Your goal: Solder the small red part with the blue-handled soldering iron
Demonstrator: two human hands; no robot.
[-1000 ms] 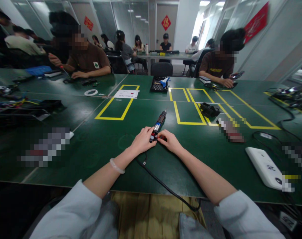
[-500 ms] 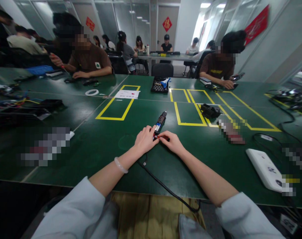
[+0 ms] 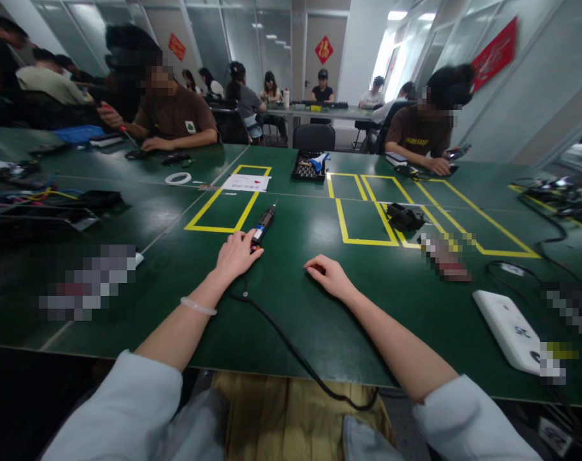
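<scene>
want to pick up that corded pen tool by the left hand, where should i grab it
Grip the tool at its dark middle barrel, coming from the right side, since the left hand covers the cord end. It lies flat on the table, tip pointing away, so fingers can pinch across its slim body.

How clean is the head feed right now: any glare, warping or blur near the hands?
Head view: sharp at the centre, where the left hand holds the corded tool and the right hand rests on the green table. Ceiling light reflects as soft glare on the tabletop. Wide-angle lens bends the walls and table edges outward. Several patches are pixelated.
</scene>
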